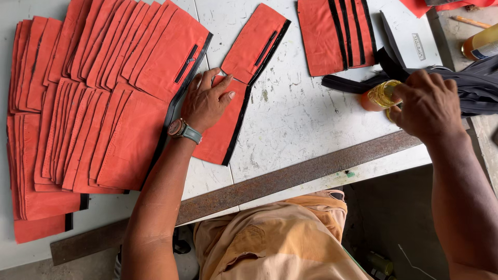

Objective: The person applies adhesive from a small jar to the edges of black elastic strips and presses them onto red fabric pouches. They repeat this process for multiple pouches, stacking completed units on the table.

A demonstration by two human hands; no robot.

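Note:
My left hand (206, 101) lies flat, fingers spread, on an orange fabric panel with black edging (220, 136) on the white table (295, 116). A second orange panel with a black slit (254, 44) lies just beyond it. My right hand (428, 106) grips a small clear bottle of yellow liquid with an orange cap (377, 96) at the table's right side, over a pile of black strips (467, 85).
Overlapping stacks of orange panels (83, 103) cover the left of the table. More orange pieces with black stripes (337, 33) lie at the top. A rusty metal bar (290, 173) runs along the table's near edge. Another yellow bottle (480, 44) stands far right.

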